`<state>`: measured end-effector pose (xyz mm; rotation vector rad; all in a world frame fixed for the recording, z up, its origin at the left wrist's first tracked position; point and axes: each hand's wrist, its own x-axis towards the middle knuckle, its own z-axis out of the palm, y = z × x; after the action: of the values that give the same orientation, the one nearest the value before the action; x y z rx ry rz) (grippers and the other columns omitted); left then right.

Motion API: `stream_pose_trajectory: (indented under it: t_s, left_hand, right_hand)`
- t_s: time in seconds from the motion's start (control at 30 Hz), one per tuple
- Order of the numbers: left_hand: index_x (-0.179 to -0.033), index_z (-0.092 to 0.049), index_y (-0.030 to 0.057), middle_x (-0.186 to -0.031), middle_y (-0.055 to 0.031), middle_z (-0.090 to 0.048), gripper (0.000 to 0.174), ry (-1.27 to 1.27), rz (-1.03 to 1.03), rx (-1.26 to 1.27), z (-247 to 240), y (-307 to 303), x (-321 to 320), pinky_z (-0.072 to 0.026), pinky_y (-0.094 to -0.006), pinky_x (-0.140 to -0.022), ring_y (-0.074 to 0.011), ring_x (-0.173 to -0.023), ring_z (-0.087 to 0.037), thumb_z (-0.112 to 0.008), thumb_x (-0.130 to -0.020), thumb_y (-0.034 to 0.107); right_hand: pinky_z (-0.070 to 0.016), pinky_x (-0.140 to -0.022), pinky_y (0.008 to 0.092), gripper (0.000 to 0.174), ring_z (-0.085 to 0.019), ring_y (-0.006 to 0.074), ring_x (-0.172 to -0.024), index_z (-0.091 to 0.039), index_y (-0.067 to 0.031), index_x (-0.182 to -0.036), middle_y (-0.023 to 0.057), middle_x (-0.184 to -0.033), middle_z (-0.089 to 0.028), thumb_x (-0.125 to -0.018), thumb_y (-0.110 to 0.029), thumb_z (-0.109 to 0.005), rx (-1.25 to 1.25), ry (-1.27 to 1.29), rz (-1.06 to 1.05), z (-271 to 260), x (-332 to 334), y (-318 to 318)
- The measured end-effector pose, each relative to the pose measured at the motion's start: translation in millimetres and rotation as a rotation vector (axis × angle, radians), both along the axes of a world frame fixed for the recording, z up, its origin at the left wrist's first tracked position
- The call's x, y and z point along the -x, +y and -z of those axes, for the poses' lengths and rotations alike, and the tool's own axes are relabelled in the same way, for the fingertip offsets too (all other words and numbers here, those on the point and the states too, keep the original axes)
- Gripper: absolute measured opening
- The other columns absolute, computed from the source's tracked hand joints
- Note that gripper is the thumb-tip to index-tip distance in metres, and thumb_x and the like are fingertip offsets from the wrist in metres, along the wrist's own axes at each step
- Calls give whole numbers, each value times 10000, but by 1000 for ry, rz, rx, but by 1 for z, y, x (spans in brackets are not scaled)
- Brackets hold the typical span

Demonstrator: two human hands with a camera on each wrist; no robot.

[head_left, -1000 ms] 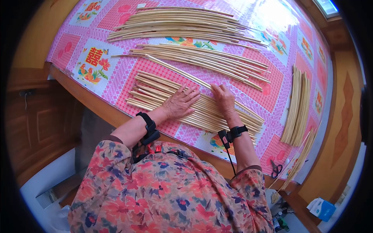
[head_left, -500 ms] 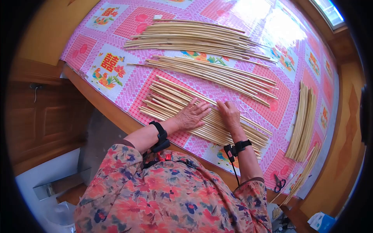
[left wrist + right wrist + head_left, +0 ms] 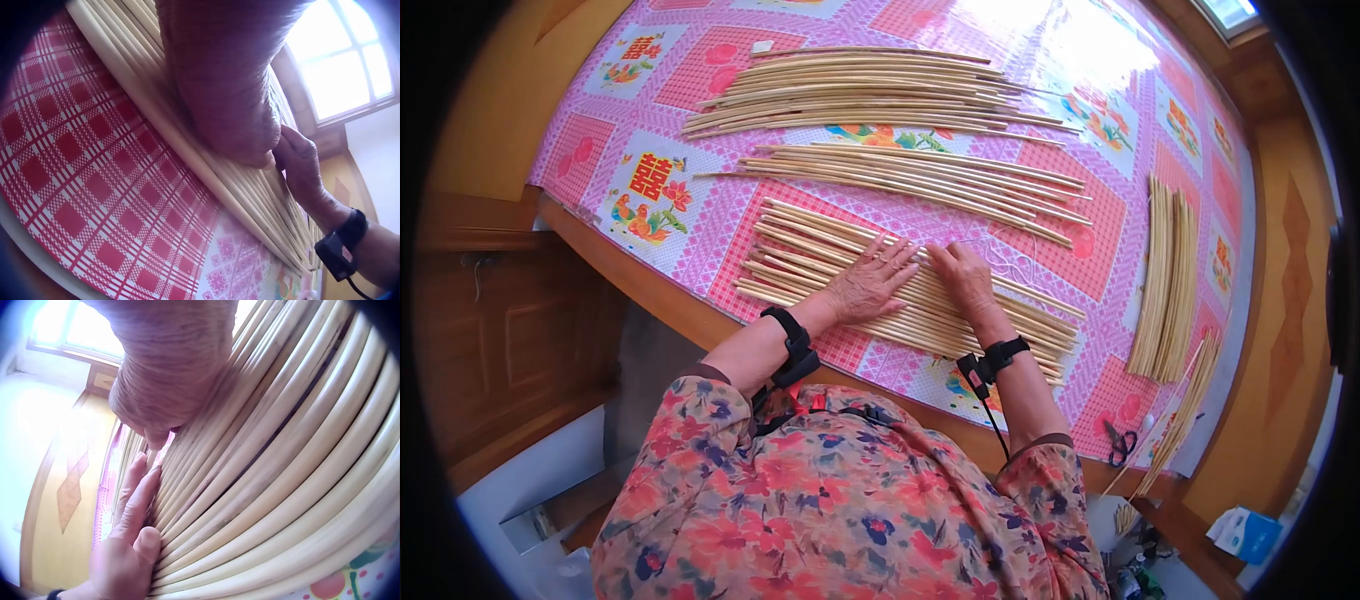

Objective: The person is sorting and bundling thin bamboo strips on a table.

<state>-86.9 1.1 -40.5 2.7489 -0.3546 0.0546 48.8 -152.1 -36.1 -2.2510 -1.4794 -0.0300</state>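
Note:
A row of pale thin sticks [image 3: 820, 262] lies side by side along the near edge of the table. My left hand [image 3: 873, 282] rests on top of the row with its fingers stretched towards the far side; the left wrist view shows its underside against the sticks. Beside its fingertips, my right hand [image 3: 962, 278] has curled fingers at the outermost stick [image 3: 1040, 298] of the row and pinches it there. The right wrist view has this hand [image 3: 169, 375] bent down over the edge, its fingertips partly hidden, close to the left fingers [image 3: 140, 503].
Two looser groups of sticks, a middle one [image 3: 920, 185] and a far one [image 3: 870, 90], lie beyond. White string [image 3: 1015, 262] curls beside the right hand. Stick bundles [image 3: 1165, 280] and scissors [image 3: 1119, 443] lie on the patterned tablecloth [image 3: 730, 225] at right.
The stick that slanted out from the right hand has come down alongside the row. The right hand has moved slightly left, nearer the left fingertips; the left hand stays on the sticks.

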Motion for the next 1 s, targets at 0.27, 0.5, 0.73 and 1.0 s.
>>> stream_pose_trajectory:
  t_s: [0.27,0.5,0.73,1.0]
  left_hand:
    - [-1240,-376,15,-1371,-164,-218,622,31,-2,6,-1,7,9,-62,-437,-1058,-281,-1296,-157,-550,-755,363]
    - [-1189,-409,21,-1315,-171,-308,547,-11,-25,64,-6,-1,-10,-96,-454,-1048,-300,-1259,-241,-601,-729,247]
    - [-1064,-477,57,-1081,-118,-481,392,-110,-180,124,-6,-2,-46,-285,-424,-914,-286,-1045,-433,-616,-710,153]
    - [-835,-546,83,-857,-85,-495,199,-4,-156,108,-5,7,-71,-351,-399,-767,-265,-875,-469,-635,-699,199]
  right_hand:
    - [-435,-547,348,158,-524,230,-640,-544,-130,-917,65,-675,-472,-762,-162,-555,13,58,16,1,0,-1]
    - [-440,-566,345,141,-529,231,-657,-526,-115,-892,67,-697,-487,-767,-180,-533,-58,32,-9,4,-3,-4]
    - [-447,-568,329,161,-526,218,-652,-530,-122,-909,57,-699,-484,-762,-189,-536,-24,-12,6,3,-7,-10]
    - [-447,-569,310,248,-522,200,-655,-540,-104,-995,55,-719,-483,-757,-177,-549,-72,-13,7,8,-2,-6]
